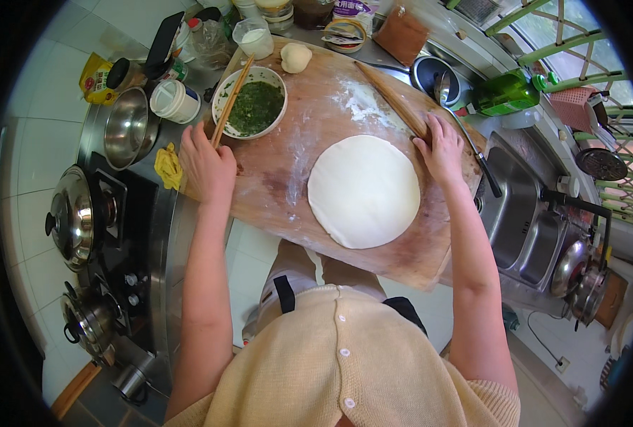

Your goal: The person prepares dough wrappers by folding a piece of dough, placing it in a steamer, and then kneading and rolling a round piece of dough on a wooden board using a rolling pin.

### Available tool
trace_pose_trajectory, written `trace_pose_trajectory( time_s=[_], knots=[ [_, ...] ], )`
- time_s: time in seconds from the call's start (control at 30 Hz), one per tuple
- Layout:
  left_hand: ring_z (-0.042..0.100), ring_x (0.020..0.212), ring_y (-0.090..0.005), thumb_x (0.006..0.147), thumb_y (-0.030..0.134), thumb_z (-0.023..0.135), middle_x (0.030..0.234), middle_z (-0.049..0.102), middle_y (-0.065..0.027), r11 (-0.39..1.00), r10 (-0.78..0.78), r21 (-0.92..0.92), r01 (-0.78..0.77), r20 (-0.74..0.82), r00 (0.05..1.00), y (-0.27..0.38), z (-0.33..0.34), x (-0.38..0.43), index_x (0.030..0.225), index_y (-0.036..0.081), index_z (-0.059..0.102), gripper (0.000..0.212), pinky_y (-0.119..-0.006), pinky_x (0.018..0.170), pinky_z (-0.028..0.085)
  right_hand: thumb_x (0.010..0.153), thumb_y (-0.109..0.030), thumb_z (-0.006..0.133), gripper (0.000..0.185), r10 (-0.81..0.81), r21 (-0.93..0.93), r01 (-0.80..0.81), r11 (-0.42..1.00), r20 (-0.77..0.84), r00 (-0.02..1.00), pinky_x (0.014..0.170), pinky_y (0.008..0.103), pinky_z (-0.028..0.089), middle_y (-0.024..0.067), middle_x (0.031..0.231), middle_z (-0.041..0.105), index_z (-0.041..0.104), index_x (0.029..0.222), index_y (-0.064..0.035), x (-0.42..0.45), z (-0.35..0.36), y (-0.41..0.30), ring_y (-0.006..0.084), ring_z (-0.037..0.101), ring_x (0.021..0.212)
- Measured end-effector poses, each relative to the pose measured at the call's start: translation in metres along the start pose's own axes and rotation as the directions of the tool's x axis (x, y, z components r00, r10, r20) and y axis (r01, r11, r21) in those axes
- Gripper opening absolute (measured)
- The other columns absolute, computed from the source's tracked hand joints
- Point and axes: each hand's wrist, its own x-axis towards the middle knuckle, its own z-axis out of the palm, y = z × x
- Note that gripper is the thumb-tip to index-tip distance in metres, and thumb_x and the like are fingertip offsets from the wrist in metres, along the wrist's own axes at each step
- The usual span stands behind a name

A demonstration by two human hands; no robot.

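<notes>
A round sheet of rolled dough point(364, 192) lies flat on the wooden board point(274, 197). My right hand point(442, 147) rests on the near end of a wooden rolling pin point(394, 101), right of the sheet; whether its fingers close round the pin cannot be told. At the board's left edge, my left hand point(207, 163) is beside the lower ends of the chopsticks point(232, 104), and its grip is partly hidden. The chopsticks lie across a white bowl of chopped green filling point(258, 107). A dough ball point(295, 57) sits behind the bowl, and dry flour point(367, 104) is scattered near the pin.
Left of the board are a steel bowl point(128, 128), a white tub point(175, 101), a yellow cloth point(168, 166) and a stove with a lidded pan point(76, 216). At right, a ladle point(468, 133) leans over the board's edge by the steel sink point(508, 213).
</notes>
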Motion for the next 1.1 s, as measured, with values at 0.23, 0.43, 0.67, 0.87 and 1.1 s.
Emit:
trace_pose_trajectory(
  time_s=[0.23, 0.43, 0.67, 0.87, 1.1],
  knots=[
    [0.044, 0.125, -0.0373, 0.082, 0.006, 0.055, 0.132, 0.046, -0.0218, 0.844, 0.289, -0.535, -0.034, 0.401, 0.87, 0.083, 0.016, -0.086, 0.127, 0.0, 0.048, 0.046, -0.046, 0.105, 0.036, 0.085, -0.015, 0.062, 0.041, 0.001, 0.187, 0.001, 0.982, -0.009, 1.0, 0.093, 0.0443, 0.045, 0.0213, 0.12, 0.056, 0.055, 0.122, -0.0005, -0.063, -0.015, -0.056, 0.0376, 0.055, 0.108],
    [0.037, 0.131, -0.0392, 0.082, 0.01, 0.061, 0.145, 0.033, -0.0242, 0.849, 0.289, -0.526, 0.06, 0.556, 0.779, 0.12, 0.026, -0.096, 0.143, -0.001, 0.03, 0.068, -0.044, 0.11, 0.031, 0.084, -0.02, 0.064, 0.056, 0.126, 0.083, -0.126, 0.989, 0.009, 0.992, 0.099, 0.0474, 0.04, 0.02, 0.127, 0.053, 0.046, 0.134, -0.003, -0.076, 0.001, -0.078, 0.0388, 0.05, 0.116],
    [0.066, 0.072, -0.031, 0.075, 0.017, 0.07, 0.07, 0.066, -0.0147, 0.727, 0.154, -0.529, 0.438, 0.747, 0.647, 0.106, 0.042, -0.094, 0.085, -0.003, 0.065, 0.023, -0.043, 0.069, 0.051, 0.082, -0.029, 0.068, 0.026, 0.167, 0.204, -0.189, 0.961, 0.122, 0.978, 0.081, 0.0436, 0.048, 0.0138, 0.091, 0.063, 0.07, 0.092, -0.0048, -0.04, -0.006, -0.056, 0.032, 0.059, 0.086],
    [0.068, 0.071, -0.0207, 0.094, 0.013, 0.056, 0.093, 0.068, -0.0127, 0.424, 0.111, -0.38, 0.822, 0.923, 0.369, 0.077, 0.05, -0.094, 0.106, -0.005, 0.059, 0.022, -0.034, 0.064, 0.06, 0.085, -0.027, 0.068, 0.026, 0.514, 0.375, -0.647, 0.664, 0.4, 0.759, 0.063, 0.0362, 0.049, 0.0072, 0.069, 0.065, 0.07, 0.092, -0.0017, -0.047, -0.009, -0.058, 0.024, 0.059, 0.062],
    [0.066, 0.069, -0.0151, 0.089, 0.011, 0.061, 0.084, 0.069, -0.0084, 0.666, 0.21, -0.57, 0.482, 0.763, 0.612, 0.05, 0.097, -0.027, 0.098, -0.004, 0.064, 0.018, -0.028, 0.055, 0.051, 0.087, -0.021, 0.068, 0.021, 0.539, 0.526, -0.787, 0.321, 0.582, 0.609, 0.058, 0.0288, 0.047, 0.0048, 0.069, 0.068, 0.072, 0.092, -0.0011, -0.078, -0.005, -0.079, 0.0083, 0.057, 0.061]
  ],
)
